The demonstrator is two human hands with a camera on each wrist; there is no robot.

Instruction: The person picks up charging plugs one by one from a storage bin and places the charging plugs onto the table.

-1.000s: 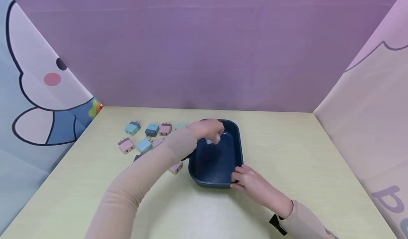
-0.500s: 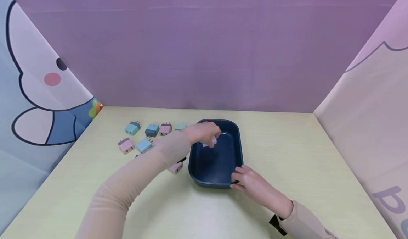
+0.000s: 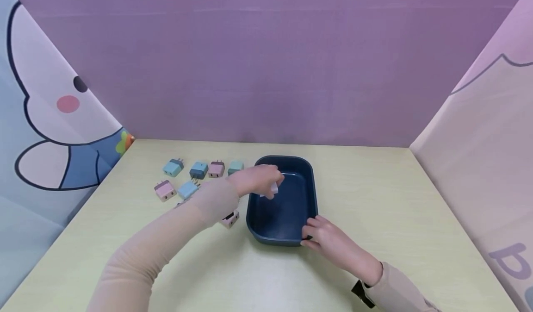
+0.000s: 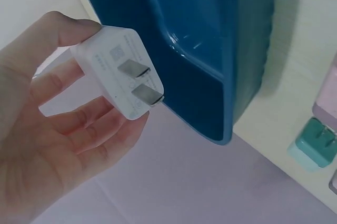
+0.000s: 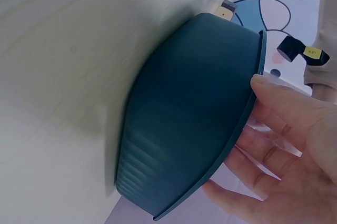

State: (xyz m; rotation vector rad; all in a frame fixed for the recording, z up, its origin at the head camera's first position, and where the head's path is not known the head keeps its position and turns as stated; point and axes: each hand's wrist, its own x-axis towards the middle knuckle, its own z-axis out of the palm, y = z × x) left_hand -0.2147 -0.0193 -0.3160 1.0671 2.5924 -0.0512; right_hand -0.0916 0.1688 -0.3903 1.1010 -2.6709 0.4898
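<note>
My left hand [image 3: 259, 179] pinches a white charger plug [image 4: 118, 74] between thumb and fingers. The charger's two flat metal prongs point away from the palm in the left wrist view. In the head view the hand hangs over the left side of a dark blue plastic basin [image 3: 284, 221], with the charger [image 3: 273, 188] partly hidden by the fingers. My right hand [image 3: 335, 245] grips the basin's near right corner. The right wrist view shows the thumb on the outer side of the rim and the other fingers reaching over to the inside.
Several chargers lie left of the basin, among them a pink one [image 3: 165, 190], a light blue one [image 3: 189, 190], a blue one [image 3: 198, 169] and a green one [image 3: 235, 166]. My left sleeve [image 3: 183, 228] covers part of the group. A purple backdrop [image 3: 266, 71] rises behind the table.
My left hand has moved left and a little toward me over the basin, still holding the white charger. The right hand and the basin have stayed in place.
</note>
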